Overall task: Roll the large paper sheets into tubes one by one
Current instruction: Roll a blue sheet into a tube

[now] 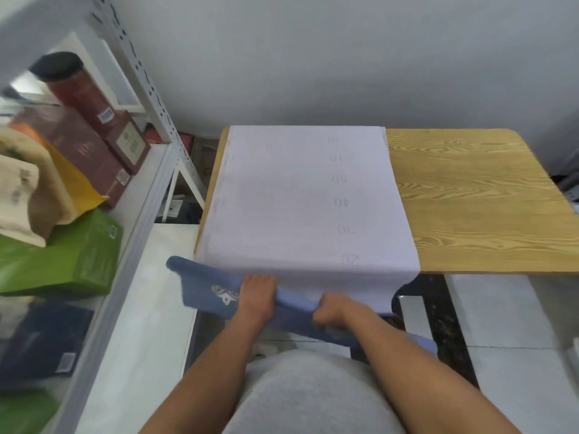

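A large paper sheet (300, 198) lies white side up over the left half of the wooden table (476, 198), with faint numbers showing through near its right edge. Its near end hangs past the table's front edge and curls into a loose roll with the blue printed side (206, 289) outward. My left hand (257, 296) grips this roll from above near its middle. My right hand (332, 311) grips the roll a little to the right, fingers curled round it. The roll's right end (419, 343) sticks out beyond my right forearm.
A white metal shelf rack (150, 195) stands close on the left, holding a red canister (78, 89), brown boxes (87, 151), a green box (69, 261) and a dark box (40, 339). A grey wall lies behind the table. Tiled floor (501, 308) shows below right.
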